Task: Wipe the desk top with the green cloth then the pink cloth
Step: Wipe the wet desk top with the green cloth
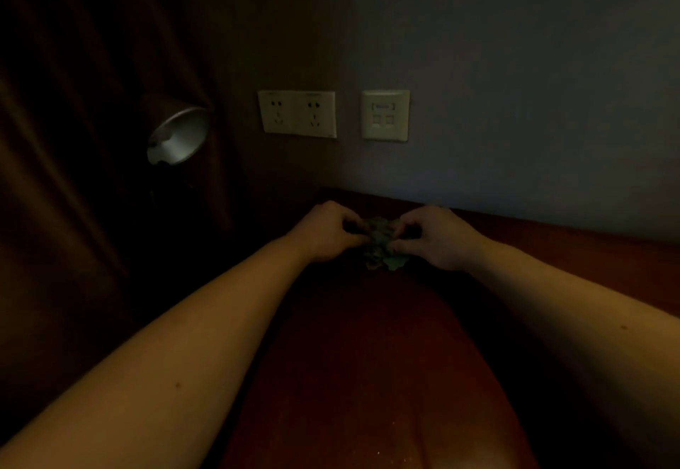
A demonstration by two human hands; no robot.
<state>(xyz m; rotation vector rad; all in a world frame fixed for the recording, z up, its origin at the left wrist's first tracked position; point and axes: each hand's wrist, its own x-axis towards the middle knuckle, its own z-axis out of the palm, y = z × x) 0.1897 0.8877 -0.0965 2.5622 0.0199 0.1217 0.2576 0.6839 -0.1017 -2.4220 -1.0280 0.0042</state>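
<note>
The room is dim. A crumpled green cloth (382, 244) is bunched up near the far edge of the reddish-brown desk top (368, 358), close to the wall. My left hand (323, 233) pinches its left side with curled fingers. My right hand (434, 236) grips its right side the same way. Both forearms reach forward over the desk. Most of the cloth is hidden between my fingers. No pink cloth is in view.
A desk lamp with a metal shade (178, 135) stands at the left, in front of a dark curtain (73, 137). On the wall behind the desk are a double power socket (297, 113) and a data socket plate (385, 115).
</note>
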